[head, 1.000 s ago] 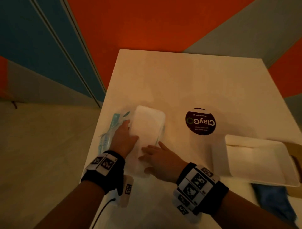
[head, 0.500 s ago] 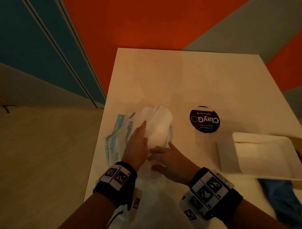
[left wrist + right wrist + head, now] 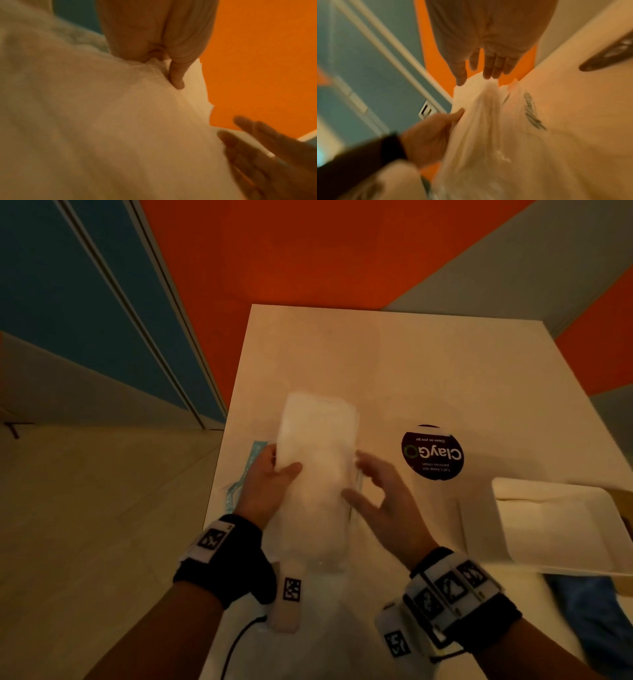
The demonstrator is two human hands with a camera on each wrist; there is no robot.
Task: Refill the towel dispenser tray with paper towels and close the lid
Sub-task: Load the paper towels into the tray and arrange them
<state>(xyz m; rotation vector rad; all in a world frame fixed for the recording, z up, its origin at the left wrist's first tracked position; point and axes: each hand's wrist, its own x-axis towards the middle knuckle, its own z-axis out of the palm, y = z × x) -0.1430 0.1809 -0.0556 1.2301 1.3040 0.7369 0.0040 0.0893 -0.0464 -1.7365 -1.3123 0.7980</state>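
A thick stack of white paper towels [image 3: 318,446] stands tilted above the table, its lower end still in a clear plastic wrapper [image 3: 325,556]. My left hand [image 3: 284,462] grips the stack's left edge, thumb on top; the left wrist view shows the thumb [image 3: 178,77] pressed into the towels [image 3: 120,121]. My right hand [image 3: 356,474] hovers at the stack's right edge, its fingers [image 3: 493,67] straight and spread, holding nothing. The white dispenser tray [image 3: 479,529] lies open at the right and looks mostly empty.
The white table [image 3: 394,364] carries a round dark ClayGo sticker [image 3: 432,453] between the stack and the tray. Teal-printed wrapper film [image 3: 239,484] hangs near the table's left edge. A blue cloth [image 3: 589,611] lies below the tray. Orange and blue walls stand behind.
The stack lay flat in its wrapper with both hands on it. Now my left hand has raised and drawn it forward, and my right hand has come off it and spread at the right.
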